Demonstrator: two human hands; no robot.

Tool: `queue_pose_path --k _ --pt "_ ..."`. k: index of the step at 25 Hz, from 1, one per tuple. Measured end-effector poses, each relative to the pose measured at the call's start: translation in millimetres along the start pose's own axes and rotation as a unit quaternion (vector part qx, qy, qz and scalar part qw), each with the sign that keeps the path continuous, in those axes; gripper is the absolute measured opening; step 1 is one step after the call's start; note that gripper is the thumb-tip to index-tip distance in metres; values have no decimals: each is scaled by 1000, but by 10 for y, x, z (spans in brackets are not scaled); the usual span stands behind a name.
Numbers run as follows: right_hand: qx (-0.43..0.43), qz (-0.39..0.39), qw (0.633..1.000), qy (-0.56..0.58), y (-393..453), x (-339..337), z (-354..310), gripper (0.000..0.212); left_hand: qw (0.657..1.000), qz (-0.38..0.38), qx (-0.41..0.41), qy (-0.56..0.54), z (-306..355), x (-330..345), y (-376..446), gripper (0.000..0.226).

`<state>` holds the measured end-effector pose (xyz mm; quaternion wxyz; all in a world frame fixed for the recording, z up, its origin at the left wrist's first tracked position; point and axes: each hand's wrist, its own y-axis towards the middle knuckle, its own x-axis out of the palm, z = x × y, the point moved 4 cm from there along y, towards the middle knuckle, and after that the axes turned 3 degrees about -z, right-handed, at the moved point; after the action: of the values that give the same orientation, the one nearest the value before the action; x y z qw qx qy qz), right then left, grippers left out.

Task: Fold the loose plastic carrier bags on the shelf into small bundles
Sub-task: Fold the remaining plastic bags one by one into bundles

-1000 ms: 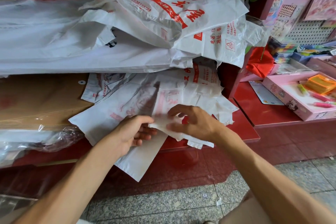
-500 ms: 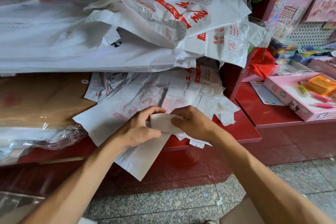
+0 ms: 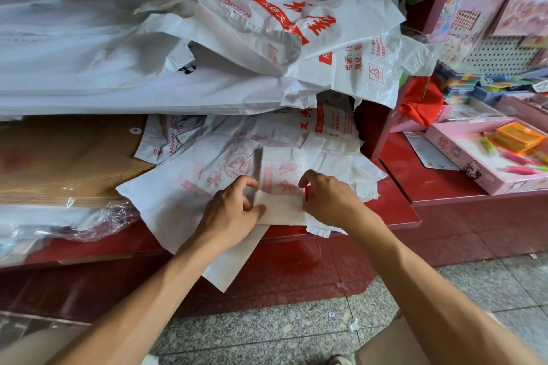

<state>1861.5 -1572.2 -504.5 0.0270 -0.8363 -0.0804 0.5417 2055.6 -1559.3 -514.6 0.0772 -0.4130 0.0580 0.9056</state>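
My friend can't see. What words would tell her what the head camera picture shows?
Two bare hands, the left hand and the right hand, pinch the ends of a small folded white bag at the edge of a red shelf. Behind them lies a heap of loose white carrier bags with red print.

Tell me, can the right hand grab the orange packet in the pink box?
Probably yes, but not right now. The right hand is pinching the folded bag. The orange packet lies uncovered in the open pink box further right, nothing between.
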Motion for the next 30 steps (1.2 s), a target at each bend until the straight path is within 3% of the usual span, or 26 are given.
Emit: queue_pose_path --k 2,4,7,9,11,14,17,21,24,26,28,30 --pt "-22 30 999 -37 -10 -14 -28 34 989 52 80 117 20 3 -3 38" --pt "-68 46 996 -27 -19 -53 -92 30 980 46 118 150 7 38 29 32" --pt "-136 -22 990 6 -73 -32 -201 32 987 -39 89 126 -35 85 88 53" --pt "-145 -78 986 -39 -120 41 -246 48 983 -102 70 137 -63 81 113 76" --pt "-138 -77 984 -86 -129 66 -241 54 977 -136 62 153 -72 71 123 78" --pt "-124 -25 989 -72 -80 9 -213 43 984 -103 58 130 -83 52 148 52" --pt "-97 6 995 28 -36 -73 -158 32 997 -59 34 41 -86 32 153 18" --pt "-45 11 995 92 -29 -98 -90 35 999 -44 -2 27 -113 58 171 39" --pt "-50 71 996 -26 -40 -17 -85 46 994 6 33 100 -96 54 125 30" --pt "-66 86 992 -62 -38 18 -113 41 986 29 97 136 -48 62 82 29" --pt "-81 48 994 -61 -32 24 -127 38 981 -12 142 135 -27 120 58 54" --pt "-84 -15 994 -75 -27 34 -102 49 977 -45 149 143 -15 179 54 66"
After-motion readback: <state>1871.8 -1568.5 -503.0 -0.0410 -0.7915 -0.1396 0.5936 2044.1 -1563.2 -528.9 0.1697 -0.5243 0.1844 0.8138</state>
